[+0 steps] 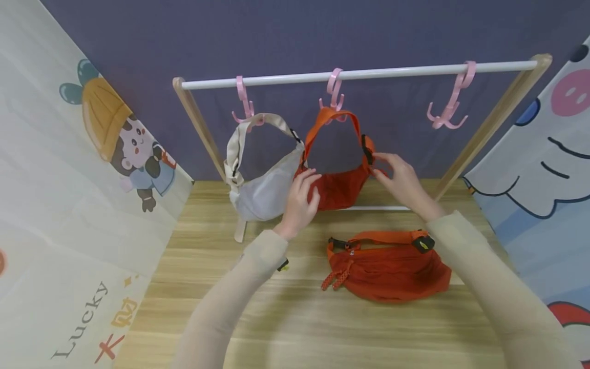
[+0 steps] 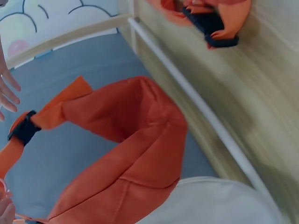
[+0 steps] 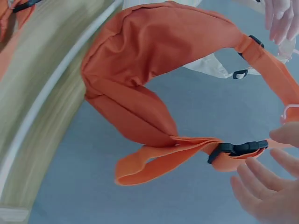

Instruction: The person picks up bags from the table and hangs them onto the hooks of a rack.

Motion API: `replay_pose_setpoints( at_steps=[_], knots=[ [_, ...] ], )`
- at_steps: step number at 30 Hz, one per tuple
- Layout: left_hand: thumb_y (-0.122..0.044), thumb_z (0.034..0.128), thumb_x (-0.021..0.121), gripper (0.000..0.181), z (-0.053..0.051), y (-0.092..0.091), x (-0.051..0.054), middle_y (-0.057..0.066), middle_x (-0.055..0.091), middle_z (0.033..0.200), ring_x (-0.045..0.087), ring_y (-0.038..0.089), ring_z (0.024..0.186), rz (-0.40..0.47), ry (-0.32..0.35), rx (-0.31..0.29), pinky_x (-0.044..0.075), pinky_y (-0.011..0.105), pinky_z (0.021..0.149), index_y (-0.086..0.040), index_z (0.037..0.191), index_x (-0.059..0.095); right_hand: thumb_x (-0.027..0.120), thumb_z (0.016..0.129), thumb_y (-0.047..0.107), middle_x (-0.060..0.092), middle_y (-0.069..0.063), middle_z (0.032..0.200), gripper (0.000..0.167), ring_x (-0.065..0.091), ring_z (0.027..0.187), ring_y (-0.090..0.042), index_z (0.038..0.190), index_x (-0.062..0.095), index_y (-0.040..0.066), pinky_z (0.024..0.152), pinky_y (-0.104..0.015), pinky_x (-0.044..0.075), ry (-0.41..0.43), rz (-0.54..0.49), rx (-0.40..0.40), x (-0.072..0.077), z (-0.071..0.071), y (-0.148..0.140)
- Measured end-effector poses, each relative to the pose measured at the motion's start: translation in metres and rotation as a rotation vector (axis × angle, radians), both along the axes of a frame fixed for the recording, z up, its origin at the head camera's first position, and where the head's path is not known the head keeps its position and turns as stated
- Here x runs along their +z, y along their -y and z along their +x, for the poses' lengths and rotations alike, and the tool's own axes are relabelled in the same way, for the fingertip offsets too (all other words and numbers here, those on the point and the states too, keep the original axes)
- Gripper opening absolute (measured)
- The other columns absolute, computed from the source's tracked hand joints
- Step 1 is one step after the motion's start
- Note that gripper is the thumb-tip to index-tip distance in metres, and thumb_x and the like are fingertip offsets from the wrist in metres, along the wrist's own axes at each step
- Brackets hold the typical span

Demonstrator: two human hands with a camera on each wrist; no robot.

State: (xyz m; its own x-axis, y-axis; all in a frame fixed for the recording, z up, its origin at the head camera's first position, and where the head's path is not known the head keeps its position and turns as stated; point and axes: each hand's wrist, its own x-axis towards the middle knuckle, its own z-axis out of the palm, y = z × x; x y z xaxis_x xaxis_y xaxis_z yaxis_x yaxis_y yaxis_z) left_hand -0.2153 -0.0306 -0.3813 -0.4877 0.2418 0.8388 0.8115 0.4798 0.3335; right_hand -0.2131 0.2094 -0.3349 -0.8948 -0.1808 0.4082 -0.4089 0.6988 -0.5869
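Note:
An orange-red waist bag (image 1: pixel 338 189) hangs by its strap from the middle pink hook (image 1: pixel 336 92). My left hand (image 1: pixel 300 200) is by the bag's left end, fingers apart and loosely bent; whether they touch it cannot be told. At the right side of the strap, my right hand (image 1: pixel 401 179) has its fingers spread close to the black buckle (image 3: pixel 238 150), with nothing gripped. A loose strap loop (image 3: pixel 149 165) juts out below that buckle. To the left, a white waist bag (image 1: pixel 267 189) hangs from another pink hook (image 1: pixel 246 102).
A second orange-red waist bag (image 1: pixel 396 271) lies on the wooden table (image 1: pixel 193 307), in front of the rack. The white rail (image 1: pixel 392 73) also bears a pink hook (image 1: pixel 449 107) at the right with no bag on it. Wooden posts (image 1: pixel 493 128) hold the rail.

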Motion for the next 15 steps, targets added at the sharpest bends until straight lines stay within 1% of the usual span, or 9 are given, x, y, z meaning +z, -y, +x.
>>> replay_pose_setpoints(
  at_steps=[3,9,13,15],
  knots=[
    [0.008,0.0766,0.052,0.026,0.004,-0.003,-0.008,0.019,0.055,0.105,0.053,0.027,0.098,-0.029,0.027,-0.021,0.042,0.030,0.085,0.005,0.102,0.056,0.056,0.085,0.003,0.052,-0.024,0.111,0.034,0.047,0.103,-0.038,0.118,0.050,-0.004,0.086,-0.050,0.036,0.008,0.018,0.002,-0.007,0.006,-0.006],
    [0.004,0.0790,0.051,0.026,0.016,-0.010,-0.025,0.012,0.057,0.100,0.055,0.021,0.092,-0.116,0.111,-0.066,0.044,0.026,0.079,0.001,0.105,0.056,0.053,0.087,0.005,0.052,-0.024,0.109,0.031,0.049,0.099,-0.038,0.117,0.051,-0.004,0.084,-0.051,0.038,0.113,0.068,0.020,-0.023,0.019,-0.019],
    [0.003,0.0802,0.051,0.026,0.024,-0.018,-0.035,0.010,0.058,0.098,0.056,0.018,0.089,-0.171,0.169,-0.110,0.045,0.024,0.076,0.000,0.106,0.056,0.055,0.086,0.005,0.055,-0.025,0.108,0.030,0.050,0.096,-0.039,0.113,0.053,-0.005,0.081,-0.051,0.039,0.117,0.094,0.023,-0.039,0.023,-0.026],
    [0.003,0.0809,0.052,0.026,0.028,-0.022,-0.040,0.009,0.058,0.097,0.056,0.018,0.088,-0.210,0.193,-0.125,0.045,0.023,0.076,0.000,0.106,0.055,0.054,0.086,0.004,0.054,-0.026,0.110,0.029,0.050,0.096,-0.040,0.113,0.053,-0.007,0.081,-0.051,0.039,0.138,0.088,0.029,-0.046,0.025,-0.030]
  ],
)
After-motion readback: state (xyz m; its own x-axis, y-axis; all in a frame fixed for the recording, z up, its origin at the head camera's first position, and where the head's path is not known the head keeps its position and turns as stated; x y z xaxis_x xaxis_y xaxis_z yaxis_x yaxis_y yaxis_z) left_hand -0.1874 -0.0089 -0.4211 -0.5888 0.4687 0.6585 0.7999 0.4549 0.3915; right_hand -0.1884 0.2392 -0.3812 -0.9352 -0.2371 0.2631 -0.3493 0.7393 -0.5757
